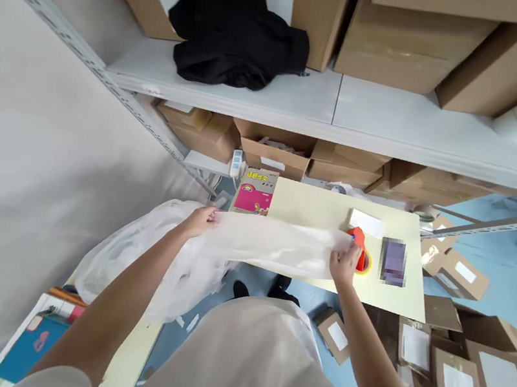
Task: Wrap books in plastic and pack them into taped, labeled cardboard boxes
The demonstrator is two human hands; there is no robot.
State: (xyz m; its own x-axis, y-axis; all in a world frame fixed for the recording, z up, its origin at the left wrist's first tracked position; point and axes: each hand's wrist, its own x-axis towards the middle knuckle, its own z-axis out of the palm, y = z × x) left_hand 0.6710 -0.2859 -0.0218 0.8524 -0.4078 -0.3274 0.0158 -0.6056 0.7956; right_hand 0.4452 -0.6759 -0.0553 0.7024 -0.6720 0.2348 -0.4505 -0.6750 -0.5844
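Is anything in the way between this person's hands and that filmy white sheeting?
Nothing visible is: the left hand and right hand each hold the white sheeting directly, and it spans the gap between them. The orange tape dispenser shows close beside the right hand, but not between that hand and the sheeting.

From my remote post I record: film sheet point(275, 242), thin translucent plastic, faintly glossy; garment point(239, 37), matt cloth; shelf point(389, 115), smooth, apparently painted metal; cartons point(402, 30), matt cardboard; parcel tape point(408, 55), shiny; tabletop point(313, 205), smooth.
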